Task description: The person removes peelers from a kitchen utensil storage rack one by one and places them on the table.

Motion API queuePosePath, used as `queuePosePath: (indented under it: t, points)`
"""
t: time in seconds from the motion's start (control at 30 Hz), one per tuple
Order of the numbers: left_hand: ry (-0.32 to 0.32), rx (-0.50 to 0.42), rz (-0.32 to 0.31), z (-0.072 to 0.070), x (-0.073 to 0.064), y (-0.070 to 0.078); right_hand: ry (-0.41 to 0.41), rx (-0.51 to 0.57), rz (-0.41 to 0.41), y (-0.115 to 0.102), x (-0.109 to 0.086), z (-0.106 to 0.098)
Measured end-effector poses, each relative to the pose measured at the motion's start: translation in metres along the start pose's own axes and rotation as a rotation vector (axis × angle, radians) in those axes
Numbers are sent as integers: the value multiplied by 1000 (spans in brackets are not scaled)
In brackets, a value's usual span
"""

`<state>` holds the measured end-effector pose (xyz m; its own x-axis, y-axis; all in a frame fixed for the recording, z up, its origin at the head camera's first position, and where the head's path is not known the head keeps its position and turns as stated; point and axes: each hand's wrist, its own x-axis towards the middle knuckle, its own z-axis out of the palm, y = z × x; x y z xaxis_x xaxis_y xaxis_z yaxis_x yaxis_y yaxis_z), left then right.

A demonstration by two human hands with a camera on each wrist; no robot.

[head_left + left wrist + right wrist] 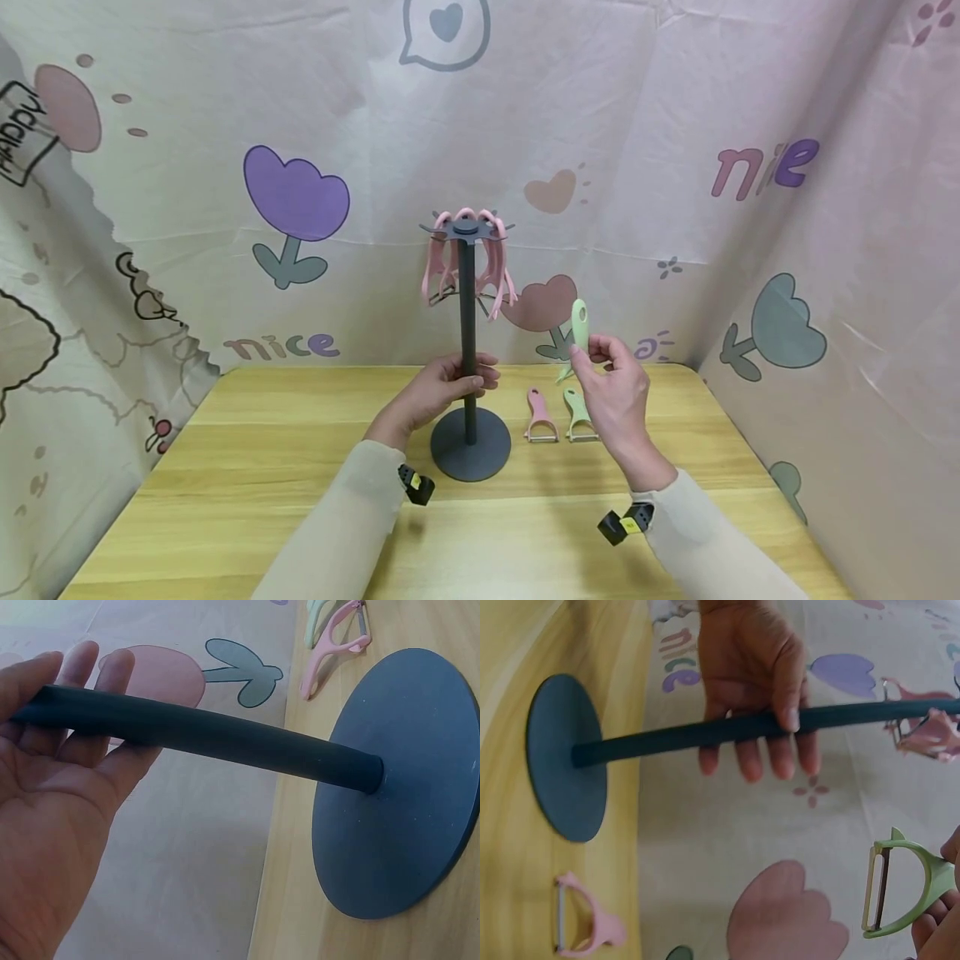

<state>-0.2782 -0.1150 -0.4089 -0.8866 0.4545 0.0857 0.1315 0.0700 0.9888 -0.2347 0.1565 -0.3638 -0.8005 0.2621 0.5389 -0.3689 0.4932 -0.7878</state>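
A dark grey hanging rack (467,333) stands upright on its round base. My left hand (431,387) holds its pole in the lower half, thumb in front and fingers behind. Several pink peelers (493,258) hang by their handles from the hooks at the top. Right of the pole, my right hand (618,392) pinches a light green peeler (580,321) by its handle, raised over the table with the handle end up. In the right wrist view the blade end of this green peeler (928,877) shows beyond the fingers.
A pink peeler (537,408) and another green peeler (576,404) lie side by side on the wooden table (285,467), right of the base. The right hand partly covers that green one. A patterned cloth (615,108) hangs behind the table and along its sides.
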Motion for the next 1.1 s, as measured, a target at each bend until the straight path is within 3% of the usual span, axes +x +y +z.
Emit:
queuePosePath:
  t: [0.43,1.1]
  points:
    - [25,-4,3,1,0,-1,25,-175,38,50,1,-11]
    - [54,3,-9,6,-1,-1,-38,-369,172,120,7,-29]
